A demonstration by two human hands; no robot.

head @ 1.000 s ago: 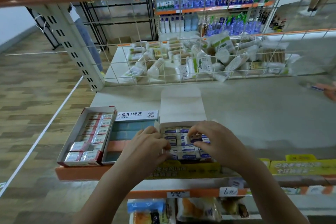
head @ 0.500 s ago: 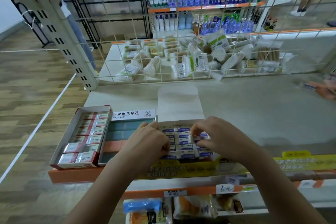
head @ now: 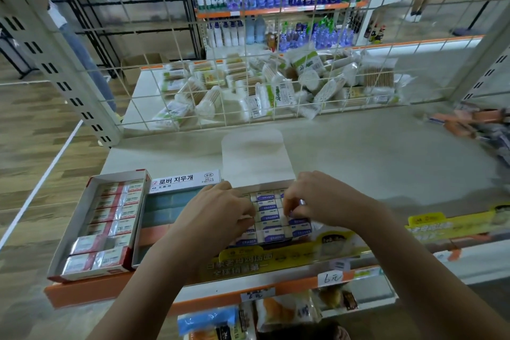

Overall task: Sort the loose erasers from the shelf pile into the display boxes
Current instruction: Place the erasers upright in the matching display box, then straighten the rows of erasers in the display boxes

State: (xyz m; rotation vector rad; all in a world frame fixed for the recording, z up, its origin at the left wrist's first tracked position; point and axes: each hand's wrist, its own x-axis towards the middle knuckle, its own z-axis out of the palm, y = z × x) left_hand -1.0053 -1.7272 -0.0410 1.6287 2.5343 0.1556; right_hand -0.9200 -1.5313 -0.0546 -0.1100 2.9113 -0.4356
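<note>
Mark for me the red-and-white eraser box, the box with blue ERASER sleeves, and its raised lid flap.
red-and-white eraser box (head: pixel 82 225): head view, left wall.
blue ERASER box (head: pixel 271 236): head view, front-row eraser sleeve.
lid flap (head: pixel 255 157): head view, middle of the flap.

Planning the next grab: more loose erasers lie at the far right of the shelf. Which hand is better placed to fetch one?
Probably the right hand. It is nearer the blurred loose pile at the shelf's far right, while the left hand rests on the left side of the blue eraser box and would have to cross over.
</note>
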